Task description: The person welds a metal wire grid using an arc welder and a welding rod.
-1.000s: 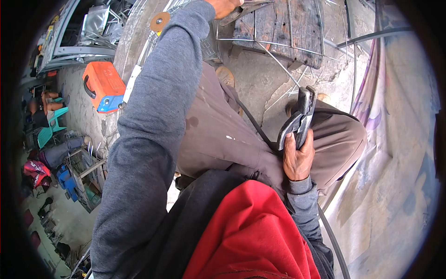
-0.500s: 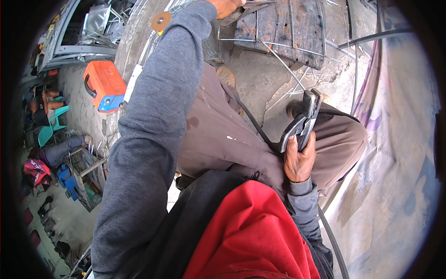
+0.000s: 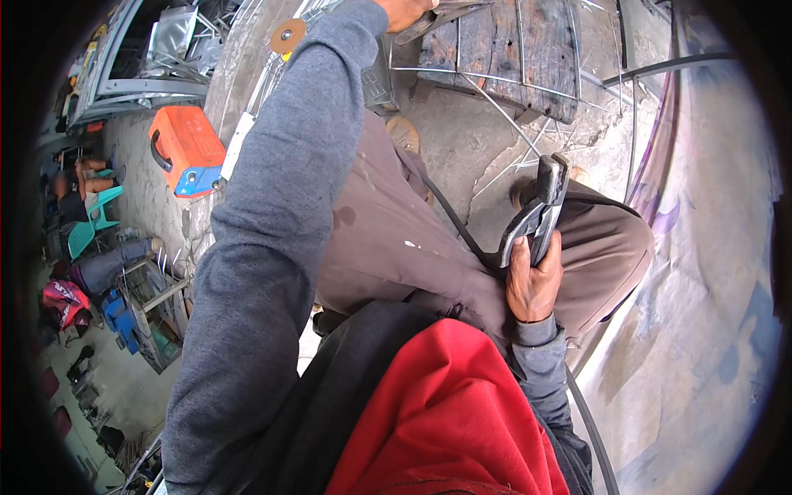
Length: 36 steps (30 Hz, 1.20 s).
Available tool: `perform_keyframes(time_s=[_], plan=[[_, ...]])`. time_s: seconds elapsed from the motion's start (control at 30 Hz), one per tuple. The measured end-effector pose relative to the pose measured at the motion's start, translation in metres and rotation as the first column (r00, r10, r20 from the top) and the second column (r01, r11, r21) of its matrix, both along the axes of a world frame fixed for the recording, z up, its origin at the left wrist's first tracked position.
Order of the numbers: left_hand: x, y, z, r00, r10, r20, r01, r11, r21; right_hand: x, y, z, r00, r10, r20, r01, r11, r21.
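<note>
In my right hand [image 3: 535, 285], low over my bent knee, is a dark welding electrode holder [image 3: 540, 210], my fingers wrapped round its handle. From its jaws a thin welding rod [image 3: 502, 113] slants up and left to a frame of thin metal rods [image 3: 521, 41] on a scorched wooden block [image 3: 487, 49]. My left arm stretches far forward. Its hand [image 3: 403, 13] is cut off by the top edge, so its fingers are mostly hidden. Right beside that hand lies a dark metal clamp [image 3: 437, 20] over the block's near left corner.
An orange and blue welding machine [image 3: 188, 153] stands left of my arm. Near it is a brown grinding disc [image 3: 288, 35] above a bundle of thin rods. Metal frames [image 3: 136, 86] fill the upper left. Another person sits near a green chair [image 3: 95, 216]. A sheet [image 3: 701, 272] hangs at right.
</note>
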State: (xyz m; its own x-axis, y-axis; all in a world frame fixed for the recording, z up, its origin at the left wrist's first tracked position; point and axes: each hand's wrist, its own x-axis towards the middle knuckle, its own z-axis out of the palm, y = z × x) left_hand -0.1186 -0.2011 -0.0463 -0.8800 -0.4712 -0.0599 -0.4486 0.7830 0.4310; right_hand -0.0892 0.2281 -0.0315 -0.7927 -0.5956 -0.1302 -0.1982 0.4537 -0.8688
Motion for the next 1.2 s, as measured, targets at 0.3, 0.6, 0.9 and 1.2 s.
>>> perform_keyframes(time_s=[0.3, 0.6, 0.9, 1.2], plan=[[-0.001, 0.003, 0.004, 0.999, 0.018, 0.042, -0.018, 1.0, -0.004, 0.001, -0.001, 0.006, 1.0, 0.023, -0.006, -0.023, 1.0, 0.022], [0.0, 0.006, 0.007, 0.996, 0.061, 0.065, -0.06, 0.998, -0.022, -0.004, 0.0, 0.007, 1.0, 0.024, -0.016, -0.024, 1.0, 0.015], [-0.002, 0.011, 0.013, 0.994, 0.082, 0.073, -0.09, 0.989, 0.114, 0.004, -0.005, 0.004, 0.991, 0.049, -0.125, -0.045, 0.998, 0.033], [-0.002, 0.005, 0.002, 1.0, 0.025, -0.011, -0.025, 1.0, 0.004, 0.003, -0.005, 0.003, 0.997, 0.004, -0.075, -0.003, 1.0, 0.006]])
